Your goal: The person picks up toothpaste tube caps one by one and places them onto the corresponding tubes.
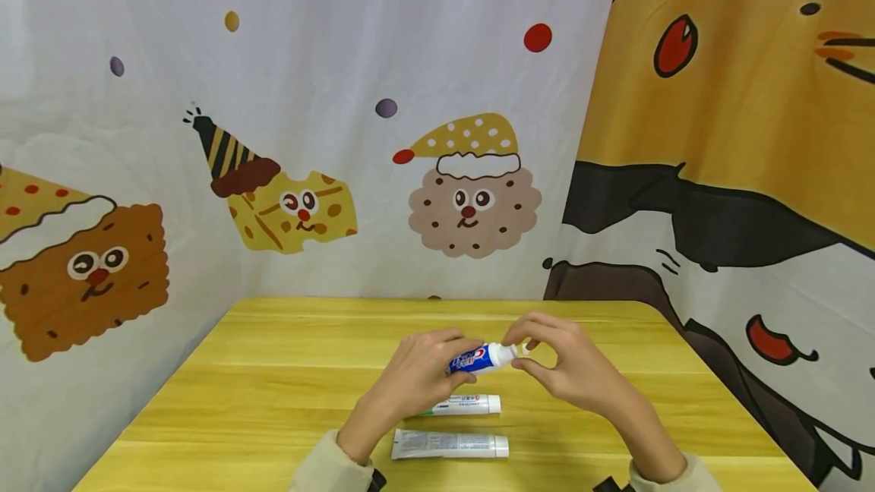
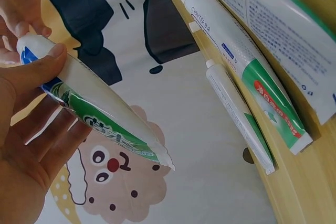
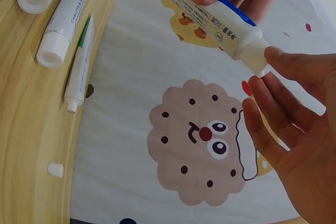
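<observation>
My left hand (image 1: 427,367) holds a toothpaste tube (image 1: 470,360) with a blue, white and green label. The thumb lies over one side and the fingers support the other, as the left wrist view shows. The tube's white cap (image 3: 254,56) points toward my right hand (image 3: 302,103), whose thumb and fingertips pinch it. A small white cap (image 3: 55,169) stands loose on the table. Near it lies a small slim tube (image 3: 80,69) with a bare narrow nozzle, hidden by my left hand in the head view.
On the wooden table (image 1: 273,386), a green-and-white toothpaste tube (image 1: 468,405) and a larger silvery white tube (image 1: 447,444) lie side by side, capped ends to the right. A cartoon-printed curtain (image 1: 328,36) hangs behind the table's far edge.
</observation>
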Motion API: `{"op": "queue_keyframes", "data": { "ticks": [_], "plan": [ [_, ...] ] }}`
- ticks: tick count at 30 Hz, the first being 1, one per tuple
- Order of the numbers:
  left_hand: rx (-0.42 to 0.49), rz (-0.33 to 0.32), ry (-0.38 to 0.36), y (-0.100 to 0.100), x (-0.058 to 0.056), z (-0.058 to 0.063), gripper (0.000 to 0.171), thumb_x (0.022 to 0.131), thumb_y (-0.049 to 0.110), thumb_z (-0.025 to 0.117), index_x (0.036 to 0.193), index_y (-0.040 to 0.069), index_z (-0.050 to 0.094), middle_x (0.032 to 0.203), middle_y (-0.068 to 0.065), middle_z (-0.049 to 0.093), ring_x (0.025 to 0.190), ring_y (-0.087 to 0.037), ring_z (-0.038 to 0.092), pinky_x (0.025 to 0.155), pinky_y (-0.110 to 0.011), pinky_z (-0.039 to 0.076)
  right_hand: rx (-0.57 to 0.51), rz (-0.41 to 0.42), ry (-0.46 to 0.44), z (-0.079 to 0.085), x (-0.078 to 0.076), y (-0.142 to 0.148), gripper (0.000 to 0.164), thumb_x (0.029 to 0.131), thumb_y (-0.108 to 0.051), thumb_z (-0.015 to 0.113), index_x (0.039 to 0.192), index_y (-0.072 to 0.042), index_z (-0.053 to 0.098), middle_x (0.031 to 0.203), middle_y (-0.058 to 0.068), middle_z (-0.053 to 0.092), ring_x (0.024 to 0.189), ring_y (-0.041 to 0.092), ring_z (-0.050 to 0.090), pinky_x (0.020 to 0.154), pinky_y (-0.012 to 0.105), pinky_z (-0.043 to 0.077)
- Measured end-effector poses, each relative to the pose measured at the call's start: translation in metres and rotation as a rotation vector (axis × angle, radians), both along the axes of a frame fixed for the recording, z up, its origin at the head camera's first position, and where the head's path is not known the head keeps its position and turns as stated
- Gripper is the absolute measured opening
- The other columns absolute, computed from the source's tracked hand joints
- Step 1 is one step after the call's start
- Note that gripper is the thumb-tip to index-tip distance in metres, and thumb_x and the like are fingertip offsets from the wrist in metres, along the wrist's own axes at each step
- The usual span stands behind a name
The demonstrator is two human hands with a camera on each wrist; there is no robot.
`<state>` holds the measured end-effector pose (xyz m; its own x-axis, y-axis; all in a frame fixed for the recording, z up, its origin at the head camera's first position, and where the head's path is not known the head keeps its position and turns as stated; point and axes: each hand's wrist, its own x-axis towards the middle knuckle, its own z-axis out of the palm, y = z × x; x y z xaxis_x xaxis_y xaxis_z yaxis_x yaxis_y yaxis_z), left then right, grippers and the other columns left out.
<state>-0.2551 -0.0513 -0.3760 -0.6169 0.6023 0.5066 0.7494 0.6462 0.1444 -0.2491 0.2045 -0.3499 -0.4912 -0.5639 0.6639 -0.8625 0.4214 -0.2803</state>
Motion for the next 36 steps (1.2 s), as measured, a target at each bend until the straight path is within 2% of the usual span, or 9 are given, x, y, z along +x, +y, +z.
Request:
{"op": "queue_keyframes", "data": {
  "ticks": [9,13,20,27,29,32,34,36],
  "plan": [
    [-0.021,0.017,0.006,-0.0004,0.0020,0.0008,0.044,0.088,0.032,0.083,0.129,0.023,0.073,0.113,0.005,0.076,0.088,-0.006,0.071,0.075,-0.020,0.056,0.035,-0.103,-0.072,-0.0036,-0.0010,-0.0005,0.013,0.091,-0.016,0.079,0.099,-0.024,0.073,0.096,-0.015,0.072,0.084,0.000,0.065,0.071,0.023,0.058],
    [-0.027,0.021,0.013,0.0003,0.0024,0.0020,0.044,0.087,0.032,0.084,0.129,0.024,0.073,0.113,0.006,0.076,0.088,-0.006,0.071,0.074,-0.020,0.056,0.044,-0.131,-0.089,-0.0025,-0.0010,-0.0002,0.004,0.094,-0.022,0.077,0.096,-0.022,0.074,0.092,-0.017,0.072,0.079,-0.003,0.063,0.070,0.022,0.057],
    [-0.034,0.016,0.018,0.0012,0.0019,0.0011,0.044,0.088,0.033,0.083,0.129,0.025,0.073,0.112,0.007,0.075,0.087,-0.005,0.070,0.072,-0.017,0.054,0.070,-0.162,-0.118,-0.0025,-0.0006,0.0019,0.007,0.098,-0.027,0.072,0.093,-0.023,0.074,0.084,-0.020,0.068,0.075,-0.006,0.059,0.067,0.021,0.056],
    [-0.031,0.003,0.031,-0.0001,0.0009,-0.0006,0.042,0.088,0.032,0.083,0.128,0.024,0.074,0.111,0.006,0.076,0.085,-0.004,0.070,0.069,-0.015,0.053,0.128,-0.196,-0.168,-0.0011,-0.0009,0.0062,0.021,0.105,-0.026,0.061,0.088,-0.026,0.073,0.074,-0.022,0.061,0.066,-0.004,0.053,0.061,0.020,0.049],
    [-0.028,-0.001,0.033,-0.0003,0.0002,-0.0010,0.042,0.088,0.031,0.084,0.128,0.024,0.074,0.111,0.005,0.076,0.084,-0.005,0.070,0.069,-0.016,0.053,0.133,-0.212,-0.199,-0.0001,-0.0007,0.0066,0.019,0.106,-0.029,0.059,0.096,-0.024,0.074,0.075,-0.021,0.061,0.065,-0.003,0.053,0.061,0.020,0.049],
    [-0.028,0.000,0.032,-0.0004,-0.0004,-0.0012,0.042,0.088,0.031,0.083,0.128,0.023,0.074,0.111,0.005,0.076,0.085,-0.006,0.071,0.070,-0.017,0.054,0.115,-0.213,-0.232,0.0010,-0.0001,0.0058,0.020,0.104,-0.032,0.062,0.118,-0.020,0.071,0.084,-0.018,0.067,0.072,-0.004,0.059,0.065,0.021,0.053],
    [-0.030,0.001,0.028,-0.0005,-0.0008,-0.0015,0.042,0.088,0.031,0.084,0.128,0.023,0.074,0.111,0.005,0.076,0.086,-0.006,0.071,0.071,-0.018,0.055,0.091,-0.180,-0.222,0.0007,0.0001,0.0046,0.029,0.101,-0.029,0.068,0.128,-0.019,0.067,0.094,-0.015,0.071,0.077,-0.002,0.063,0.068,0.022,0.056],
    [-0.028,0.002,0.028,-0.0007,-0.0007,-0.0012,0.042,0.087,0.031,0.084,0.128,0.022,0.074,0.110,0.004,0.076,0.085,-0.006,0.071,0.072,-0.018,0.055,0.076,-0.124,-0.178,-0.0001,0.0002,0.0032,0.034,0.096,-0.022,0.075,0.128,-0.021,0.066,0.103,-0.011,0.072,0.084,0.001,0.066,0.071,0.024,0.058]
  ]
}}
